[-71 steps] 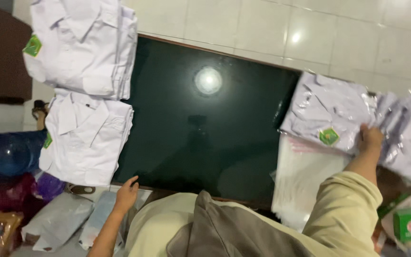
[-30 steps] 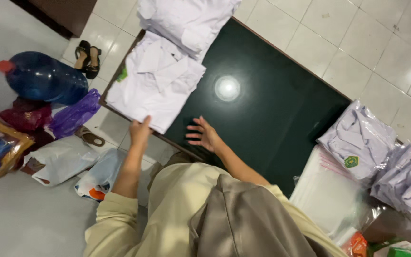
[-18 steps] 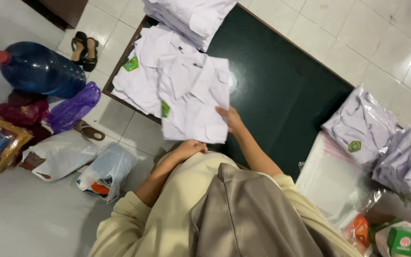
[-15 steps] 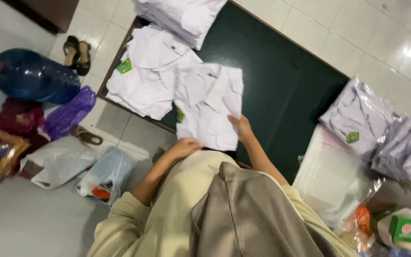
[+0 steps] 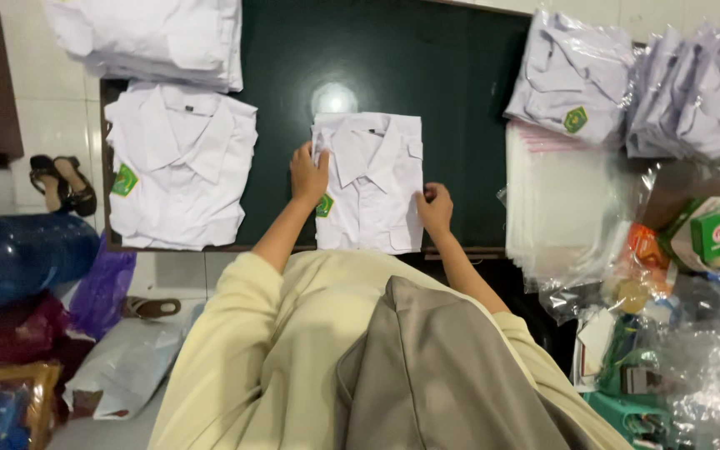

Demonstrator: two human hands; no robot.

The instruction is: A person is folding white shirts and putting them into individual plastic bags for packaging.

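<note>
A folded white shirt (image 5: 370,179) with a green badge lies collar-up on the dark green table (image 5: 452,83), near its front edge. My left hand (image 5: 308,174) rests on the shirt's left edge, fingers pressing the fabric. My right hand (image 5: 435,208) pinches the shirt's lower right edge. To the left lies a stack of folded white shirts (image 5: 181,162) with a green sleeve badge.
Another pile of white shirts (image 5: 152,37) sits at the table's far left. Bagged shirts (image 5: 572,79) and more bagged ones (image 5: 693,92) lie at right above a stack of clear plastic bags (image 5: 560,200). A blue water jug (image 5: 18,254), sandals (image 5: 64,183) and bags lie on the floor at left.
The single shirt has been pulled from the left stack to the middle of the table. Both hands now sit on its edges, and the view has swung square to the table.
</note>
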